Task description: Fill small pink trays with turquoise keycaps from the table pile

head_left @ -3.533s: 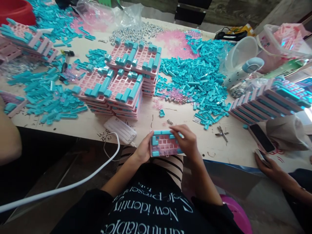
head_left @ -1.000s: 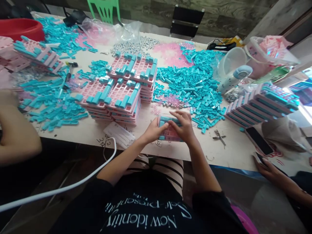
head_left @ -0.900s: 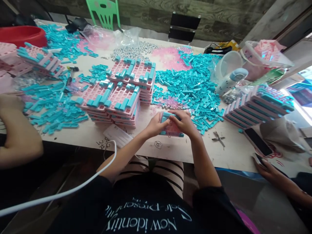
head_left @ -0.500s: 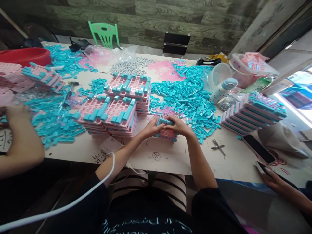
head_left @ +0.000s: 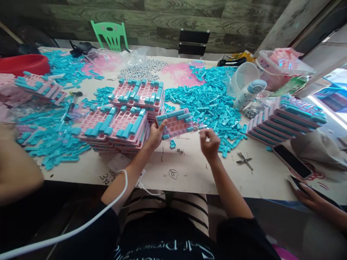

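A pink plastic grid panel with blue pieces along its edges is tilted up in my left hand, which grips its left end. My right hand, slightly blurred, is apart from the panel, to its right by the pile of loose blue plastic pieces. Its fingers are curled in, and whatever they may hold is hidden. One small blue piece and a few tiny bits lie on the table below the panel. Stacks of similar pink panels stand just left of my left hand.
A leaning row of panels, crossed tweezers-like metal tools and a phone are on the right. A white cable crosses my left arm. Another person's arm is at left; another's hand holds a phone at right.
My right hand has let go of the panel and moved right. My left hand has shifted left and turned the panel's face toward me. A small blue piece on the table is now exposed.
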A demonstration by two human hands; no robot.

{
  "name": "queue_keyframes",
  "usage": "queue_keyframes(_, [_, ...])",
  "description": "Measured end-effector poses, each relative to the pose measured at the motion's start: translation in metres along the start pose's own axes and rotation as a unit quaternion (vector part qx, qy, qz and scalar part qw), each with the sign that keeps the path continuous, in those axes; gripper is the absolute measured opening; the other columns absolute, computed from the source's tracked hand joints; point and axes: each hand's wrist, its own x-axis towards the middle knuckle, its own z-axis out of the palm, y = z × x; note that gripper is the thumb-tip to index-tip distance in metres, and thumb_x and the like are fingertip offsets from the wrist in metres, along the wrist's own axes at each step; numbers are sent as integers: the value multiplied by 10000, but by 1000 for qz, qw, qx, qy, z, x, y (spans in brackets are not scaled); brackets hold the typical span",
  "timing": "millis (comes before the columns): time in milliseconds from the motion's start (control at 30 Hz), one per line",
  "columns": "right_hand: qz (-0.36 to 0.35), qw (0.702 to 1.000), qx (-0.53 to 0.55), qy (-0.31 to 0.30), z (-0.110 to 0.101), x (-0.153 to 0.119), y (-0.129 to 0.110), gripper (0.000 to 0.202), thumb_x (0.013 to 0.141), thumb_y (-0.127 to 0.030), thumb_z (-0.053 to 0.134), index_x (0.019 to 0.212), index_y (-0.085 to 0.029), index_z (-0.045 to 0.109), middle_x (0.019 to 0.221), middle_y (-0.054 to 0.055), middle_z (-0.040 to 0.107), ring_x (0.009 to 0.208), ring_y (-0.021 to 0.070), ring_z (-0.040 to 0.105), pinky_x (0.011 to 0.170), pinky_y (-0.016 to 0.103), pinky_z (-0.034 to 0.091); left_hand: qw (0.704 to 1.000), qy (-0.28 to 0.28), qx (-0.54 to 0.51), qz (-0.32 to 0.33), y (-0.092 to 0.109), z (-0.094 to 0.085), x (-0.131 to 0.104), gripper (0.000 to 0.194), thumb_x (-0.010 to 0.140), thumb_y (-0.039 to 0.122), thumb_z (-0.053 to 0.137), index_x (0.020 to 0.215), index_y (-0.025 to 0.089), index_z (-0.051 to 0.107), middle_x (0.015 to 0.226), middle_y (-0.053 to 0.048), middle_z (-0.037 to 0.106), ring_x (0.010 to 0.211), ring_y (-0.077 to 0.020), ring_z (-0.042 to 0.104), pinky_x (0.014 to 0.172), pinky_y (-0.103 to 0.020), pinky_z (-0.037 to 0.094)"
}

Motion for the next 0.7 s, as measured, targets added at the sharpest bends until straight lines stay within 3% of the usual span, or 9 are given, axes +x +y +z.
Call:
queue_keyframes(100, [-75, 971, -77, -212, 21, -27, -2, 320, 873, -451, 453, 976, -193, 612, 864, 78, 649, 706, 178, 601, 604, 272, 431, 1000, 18, -10, -4, 0, 2, -2, 376, 637, 387, 731, 917, 187, 579, 758, 24, 618, 734, -104, 592, 727, -228, 472])
queue_keyframes(167, [-87, 944, -137, -287, 36, -37, -2, 357, 853, -460, 491, 1074, -197, 589, 1000, 106, 647, 770, 207, 624, 572, 268, 419, 1000, 22, -13, -7, -2, 1, -4, 368, 634, 376, 732, 915, 191, 585, 765, 29, 619, 737, -97, 590, 727, -217, 468])
queue_keyframes(233, [-77, 924, -177, -330, 44, -39, 4, 305, 872, -417, 468, 1044, -207, 609, 989, 110, 660, 782, 224, 633, 562, 270, 411, 1000, 17, -1, -20, -5, -2, -6, 357, 639, 381, 726, 910, 189, 594, 743, 36, 610, 704, -91, 581, 711, -211, 461])
queue_keyframes(333, [-36, 922, -193, -333, 37, -31, 24, 233, 871, -331, 460, 966, -208, 634, 913, 104, 681, 770, 226, 636, 568, 269, 404, 994, -54, 56, -74, -7, -7, -10, 351, 658, 417, 703, 890, 174, 602, 673, 37, 569, 600, -87, 542, 613, -207, 438])
queue_keyframes(433, [-16, 937, -174, -304, 21, -22, 45, 194, 850, -294, 482, 946, -200, 621, 911, 90, 676, 768, 201, 623, 574, 256, 391, 966, -178, 133, -136, -4, -8, -16, 352, 671, 441, 682, 869, 164, 590, 674, 25, 554, 564, -91, 513, 542, -201, 396])
queue_keyframes(567, [24, 941, -144, -304, 10, -15, 53, 183, 853, -327, 497, 917, -191, 602, 864, 57, 666, 707, 159, 588, 583, 240, 377, 886, -348, 277, -135, 0, -5, -25, 449, 674, 395, 678, 1057, 203, 544, 835, 14, 582, 716, -123, 549, 631, -211, 422])
queue_keyframes(700, [-32, 927, -132, -348, 14, -3, 48, 184, 843, -346, 541, 911, -199, 629, 864, 54, 652, 713, 159, 581, 618, 248, 384, 796, -425, 422, -83, -2, -5, -28, 412, 727, 410, 604, 1085, 212, 557, 920, -3, 591, 810, -151, 559, 709, -238, 430])
